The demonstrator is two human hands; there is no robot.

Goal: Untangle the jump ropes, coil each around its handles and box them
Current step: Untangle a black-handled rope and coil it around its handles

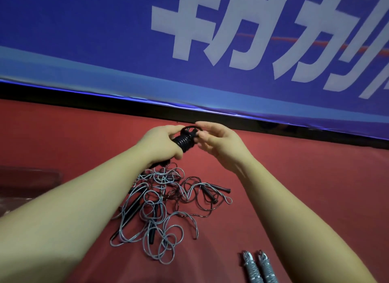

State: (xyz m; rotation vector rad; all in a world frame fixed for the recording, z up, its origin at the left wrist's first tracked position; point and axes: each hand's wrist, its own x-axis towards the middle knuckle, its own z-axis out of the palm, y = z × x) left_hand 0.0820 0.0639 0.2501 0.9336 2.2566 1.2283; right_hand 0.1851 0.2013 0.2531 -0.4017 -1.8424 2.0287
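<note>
Setting: sports or event venue, exact type not determinable. Indicators: red matte floor covering (305, 177); large blue banner (84, 40) with oversized white characters (242, 30) along the far edge; black strip (63, 97) at banner base; jump ropes (164, 200) loose on the floor, two coiled bundles (255, 268) nearby.

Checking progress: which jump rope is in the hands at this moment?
The black rope, wound round its handles: the left hand grips it and the right hand pinches its loop. The tangled pile and the grey wound pair lie on the red surface.
</note>
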